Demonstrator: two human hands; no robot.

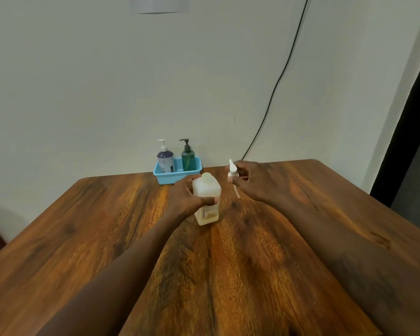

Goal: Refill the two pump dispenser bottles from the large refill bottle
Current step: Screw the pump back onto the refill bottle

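Note:
A large translucent white refill bottle (207, 202) stands upright on the wooden table (107, 238), its neck uncovered. My left hand (188, 196) grips its left side. My right hand (250, 181) holds a white pump head (233, 174) with its dip tube hanging down, lifted just right of the bottle. Two pump dispenser bottles stand in a blue basket (166, 177) at the table's far edge: a purple-and-white one (166, 161) on the left and a green one (188, 158) on the right, both with pumps on.
The table's far edge meets a pale wall. A black cable (277, 88) runs down the wall behind the table's right rear corner. A dark door frame (407, 132) stands at the right.

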